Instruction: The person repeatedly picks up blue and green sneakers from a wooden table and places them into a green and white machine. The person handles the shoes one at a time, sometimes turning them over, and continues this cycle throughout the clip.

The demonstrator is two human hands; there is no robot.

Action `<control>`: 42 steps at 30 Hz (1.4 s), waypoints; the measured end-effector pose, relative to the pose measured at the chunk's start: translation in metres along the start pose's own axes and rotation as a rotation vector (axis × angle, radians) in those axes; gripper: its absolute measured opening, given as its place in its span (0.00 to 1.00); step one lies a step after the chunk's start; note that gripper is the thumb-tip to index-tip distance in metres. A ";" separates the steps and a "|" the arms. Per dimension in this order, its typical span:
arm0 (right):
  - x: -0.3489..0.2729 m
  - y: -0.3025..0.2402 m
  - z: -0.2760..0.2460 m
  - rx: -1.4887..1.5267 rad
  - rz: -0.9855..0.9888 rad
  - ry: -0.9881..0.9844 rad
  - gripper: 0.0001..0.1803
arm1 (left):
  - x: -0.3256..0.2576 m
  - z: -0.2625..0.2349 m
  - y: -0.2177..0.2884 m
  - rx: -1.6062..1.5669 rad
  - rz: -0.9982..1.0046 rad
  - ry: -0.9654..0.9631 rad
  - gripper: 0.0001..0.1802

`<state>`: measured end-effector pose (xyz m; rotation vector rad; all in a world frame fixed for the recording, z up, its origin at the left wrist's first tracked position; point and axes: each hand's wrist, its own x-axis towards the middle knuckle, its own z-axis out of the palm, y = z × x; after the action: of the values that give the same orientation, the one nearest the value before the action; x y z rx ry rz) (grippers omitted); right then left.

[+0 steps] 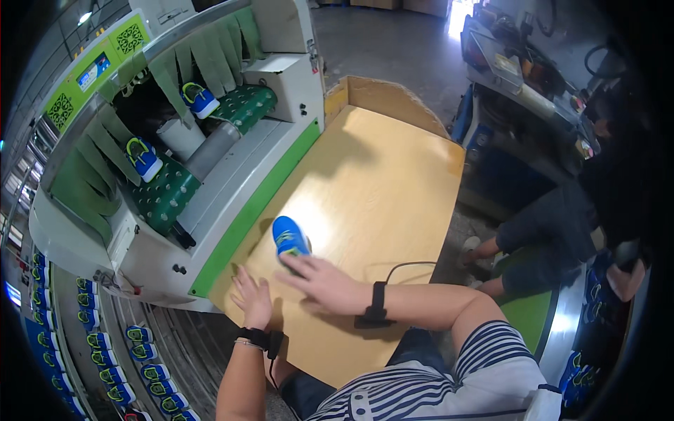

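Note:
A blue shoe [288,235] with yellow-green laces rests on the wooden tabletop [382,189], its toe pointing away from me. Over its heel end reaches my right hand [328,284], fingers stretched out and slightly blurred. It overlaps the heel, and whether it touches the shoe I cannot make out. To the left and nearer, my left hand [253,298] is held near the table's edge with its fingers spread and nothing in it. A dark band with a cable sits on each wrist.
Left stands a machine [260,189] with green strip curtains and two green belts, each carrying a blue shoe [144,160]. Racks of blue shoes [105,358] line the lower left. A cardboard edge [393,98] borders the table's far end. Another person [540,238] is at the right.

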<state>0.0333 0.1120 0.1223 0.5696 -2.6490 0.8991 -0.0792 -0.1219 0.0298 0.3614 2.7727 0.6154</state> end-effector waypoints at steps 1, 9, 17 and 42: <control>0.003 -0.010 -0.001 0.170 0.004 0.017 0.33 | 0.003 -0.001 -0.006 -0.107 0.008 0.054 0.45; 0.070 0.109 0.021 0.101 0.538 0.184 0.32 | -0.009 -0.013 0.017 -0.056 0.064 0.000 0.39; 0.076 0.264 -0.041 -0.384 0.741 0.061 0.44 | -0.011 -0.007 -0.007 0.022 0.054 -0.014 0.39; -0.573 0.018 0.033 -0.079 1.315 -0.995 0.17 | -0.002 0.034 0.126 -0.848 0.234 0.243 0.50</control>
<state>0.5253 0.2610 -0.1328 -1.2851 -3.8620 0.8336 -0.0441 0.0008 0.0566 0.4259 2.3784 1.8828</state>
